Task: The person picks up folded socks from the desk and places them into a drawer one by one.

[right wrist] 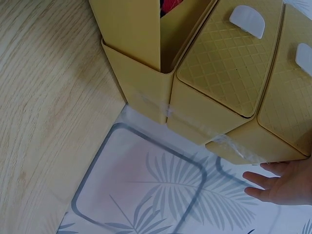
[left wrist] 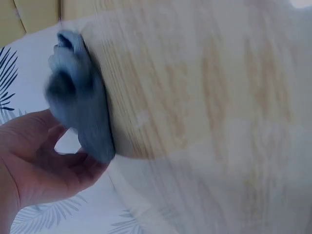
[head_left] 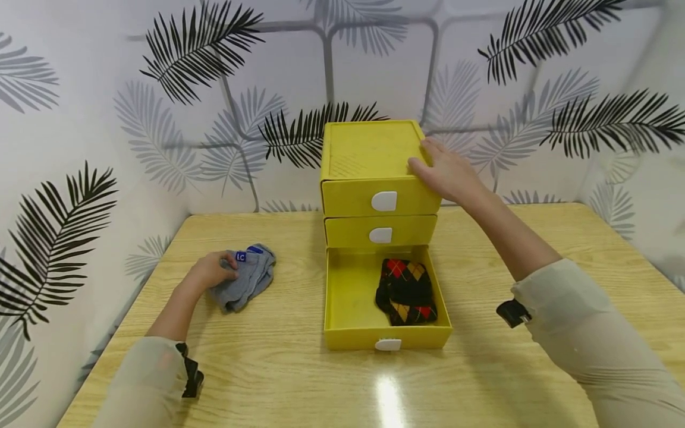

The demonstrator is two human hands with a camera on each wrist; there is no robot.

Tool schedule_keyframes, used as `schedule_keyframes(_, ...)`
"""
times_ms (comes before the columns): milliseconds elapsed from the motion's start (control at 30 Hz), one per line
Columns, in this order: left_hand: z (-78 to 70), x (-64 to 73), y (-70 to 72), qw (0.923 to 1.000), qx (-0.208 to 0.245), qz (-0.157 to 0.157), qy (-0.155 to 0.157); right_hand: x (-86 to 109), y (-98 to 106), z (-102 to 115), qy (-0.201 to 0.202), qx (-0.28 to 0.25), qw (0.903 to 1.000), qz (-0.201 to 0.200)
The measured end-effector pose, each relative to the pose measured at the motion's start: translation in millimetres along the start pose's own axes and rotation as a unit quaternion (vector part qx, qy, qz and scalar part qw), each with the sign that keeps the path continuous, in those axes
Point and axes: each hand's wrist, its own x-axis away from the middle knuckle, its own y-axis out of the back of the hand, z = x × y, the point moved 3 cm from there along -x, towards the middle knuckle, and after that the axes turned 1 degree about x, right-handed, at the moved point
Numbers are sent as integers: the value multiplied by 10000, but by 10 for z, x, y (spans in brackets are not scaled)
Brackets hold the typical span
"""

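My left hand [head_left: 210,272] holds the near left edge of a folded grey-blue cloth garment [head_left: 250,284] with a blue label, lying on the table. In the left wrist view the same garment [left wrist: 90,112] is a blurred bundle at the fingers. A yellow drawer unit [head_left: 374,148] stands at the back centre. Across its top right edge rests my right hand [head_left: 451,173], thumb on the top and the other fingers stretched along the side. Its bottom drawer [head_left: 350,297] is pulled out, with black argyle socks [head_left: 409,291] in red and yellow lying in the right part.
The upper drawer [head_left: 348,199] and middle drawer [head_left: 350,232] are closed, each with a white tab handle. Wood-grain table [head_left: 257,368] surface surrounds the unit. A leaf-patterned wall [head_left: 289,71] stands close behind.
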Motion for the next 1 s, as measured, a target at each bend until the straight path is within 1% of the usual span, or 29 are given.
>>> schedule_keyframes(33,112,-82,-42,9998,118,107,-107,1,6,4,5,-4,10000,-3)
schedule_keyframes(67,278,-200,-103,9988,294,186,-341,1,11,2,0,-2,10000,-5)
schedule_keyframes(100,384,-279,-145,9975,445,325,-435,0,16,1,2,3,10000,-5)
schedule_keyframes(133,535,-380,-196,9952,610,418,-645,0,20,-1,5,11,10000,-8)
schedule_keyframes(167,600,-427,-222,9940,683,529,-667,1,23,-2,5,23,10000,-7)
schedule_keyframes(200,615,-434,-233,9926,847,609,-626,2,24,-4,10,21,10000,-4)
schedule_keyframes(233,603,-419,-236,9897,1091,741,-561,2,24,-6,14,21,10000,-2)
schedule_keyframes(267,538,-367,-222,9861,1380,845,-376,0,23,-12,14,33,10000,1)
schedule_keyframes(300,400,-263,-185,9816,1641,974,-56,1,21,-11,20,36,10000,0)
schedule_keyframes(333,308,-189,-163,9754,1923,1075,79,2,20,-12,25,42,10000,-3)
schedule_keyframes(367,149,-68,-121,9681,2178,1179,386,1,18,-12,30,40,10000,-10)
schedule_keyframes(433,-13,82,-78,9501,2723,1405,580,0,16,-8,36,41,10000,-30)
schedule_keyframes(500,-127,198,-42,9382,3017,1579,628,0,15,-2,37,31,10000,-42)
schedule_keyframes(567,-175,271,-24,9266,3282,1707,669,-1,13,1,40,22,10000,-39)
schedule_keyframes(667,-199,331,2,9103,3678,1813,575,-2,15,4,35,36,10000,-16)
schedule_keyframes(700,-201,341,12,9061,3784,1819,516,-2,18,5,36,41,10000,-11)
schedule_keyframes(767,-198,350,24,8992,3941,1861,390,1,25,7,27,41,10000,-1)
schedule_keyframes(800,-203,351,25,8961,4009,1870,376,3,28,6,29,45,10000,0)
schedule_keyframes(900,-187,336,-3,8902,4138,1861,416,7,32,2,35,33,10000,2)
schedule_keyframes(967,-187,335,-35,8838,4265,1858,490,6,26,-2,39,34,10000,4)
schedule_keyframes(1000,-183,334,-50,8827,4289,1854,496,3,21,-4,36,38,10000,9)
